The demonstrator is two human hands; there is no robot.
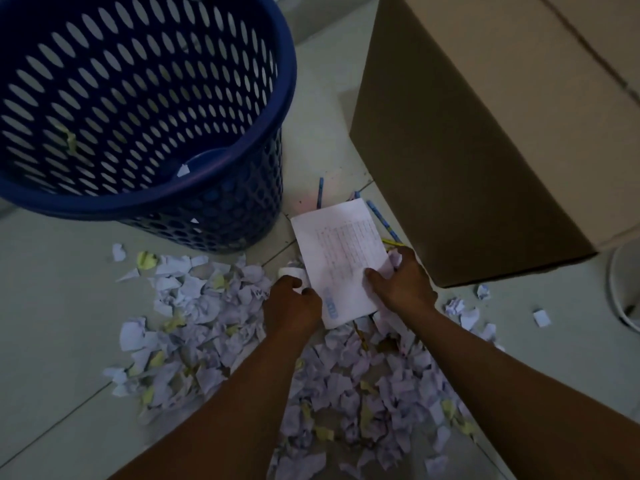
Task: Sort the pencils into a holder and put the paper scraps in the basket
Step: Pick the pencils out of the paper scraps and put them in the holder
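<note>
White printed sheet [341,251] — left hand [292,303] and right hand [401,278] both grasp its edges, fingers curled — over paper scraps [194,306], near blue basket [138,200].

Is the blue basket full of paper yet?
No, almost empty. Only a couple of scraps show inside the basket; the big pile lies on the floor.

Dim, bluish, soft view.
Wide-angle distortion bows the basket [138,202] rim and box [467,150] edges; the white sheet [343,258] is brightest, its print blurred.
</note>
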